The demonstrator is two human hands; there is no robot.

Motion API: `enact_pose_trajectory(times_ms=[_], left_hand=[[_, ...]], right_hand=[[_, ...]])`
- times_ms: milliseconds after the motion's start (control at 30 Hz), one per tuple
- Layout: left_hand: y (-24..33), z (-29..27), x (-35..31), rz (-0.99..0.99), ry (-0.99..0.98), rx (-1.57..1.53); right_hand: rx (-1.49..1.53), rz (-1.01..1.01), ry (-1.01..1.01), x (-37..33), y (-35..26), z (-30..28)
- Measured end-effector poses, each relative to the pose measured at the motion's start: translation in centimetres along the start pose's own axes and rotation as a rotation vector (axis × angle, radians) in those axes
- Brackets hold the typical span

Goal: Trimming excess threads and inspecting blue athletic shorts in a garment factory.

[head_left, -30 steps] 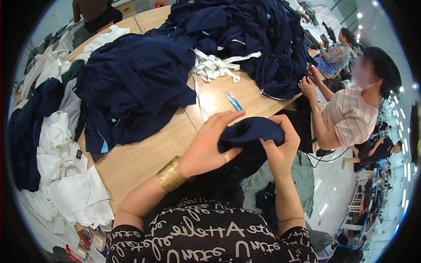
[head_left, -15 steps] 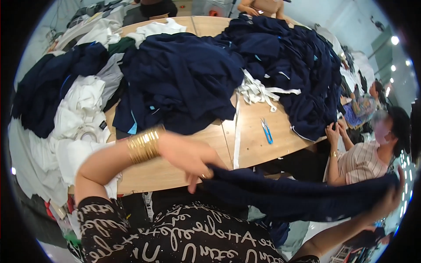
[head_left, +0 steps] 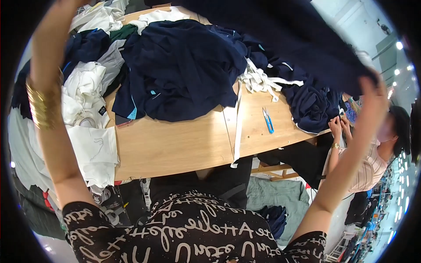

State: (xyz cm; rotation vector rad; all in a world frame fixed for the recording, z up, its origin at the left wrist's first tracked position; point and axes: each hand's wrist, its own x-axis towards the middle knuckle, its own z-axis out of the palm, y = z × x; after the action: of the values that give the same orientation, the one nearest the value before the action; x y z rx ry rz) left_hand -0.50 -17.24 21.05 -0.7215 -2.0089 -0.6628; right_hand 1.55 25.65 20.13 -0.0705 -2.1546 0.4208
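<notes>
A dark navy piece of fabric or garment (head_left: 280,35) is spread up high across the top of the view, its far part cut off by the upper edge. At its right end my right hand (head_left: 375,94) grips a corner, fingers closed on the cloth. My left hand (head_left: 61,22) is raised at the upper left, above gold bangles (head_left: 41,103); its fingers run out of the picture, so their hold is hidden. Below the raised cloth, a large navy garment heap (head_left: 180,70) lies on the wooden table (head_left: 175,144).
Blue-handled snips (head_left: 268,121) lie on the table beside white tape (head_left: 238,127) and a tangled white strip bundle (head_left: 258,81). White garments (head_left: 83,90) cover the left side. More navy cloth (head_left: 311,105) is at right, near a co-worker's hands (head_left: 337,125). Greenish cloth (head_left: 272,193) lies below.
Both my arms have swung upward and apart, lifting the navy fabric from in front of my body to the top of the view. The left hand has moved up and left.
</notes>
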Motion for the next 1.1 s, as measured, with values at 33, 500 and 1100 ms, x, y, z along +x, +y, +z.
enact_pose_trajectory(times_ms=[33,500,1100], left_hand=[[-1.1,0.4,-3.2,-0.224,0.088,-0.021],[-0.6,13.4,-33.7,-0.754,-0.434,0.004],[0.4,12.1,-31.8,-0.568,-0.696,0.128]], right_hand=[[0.201,-0.019,-0.113,-2.7,-0.1,3.1],[0.17,0.119,-0.654,-30.6,6.9,13.5],[0.19,-0.011,-0.59,-28.5,4.8,12.8]])
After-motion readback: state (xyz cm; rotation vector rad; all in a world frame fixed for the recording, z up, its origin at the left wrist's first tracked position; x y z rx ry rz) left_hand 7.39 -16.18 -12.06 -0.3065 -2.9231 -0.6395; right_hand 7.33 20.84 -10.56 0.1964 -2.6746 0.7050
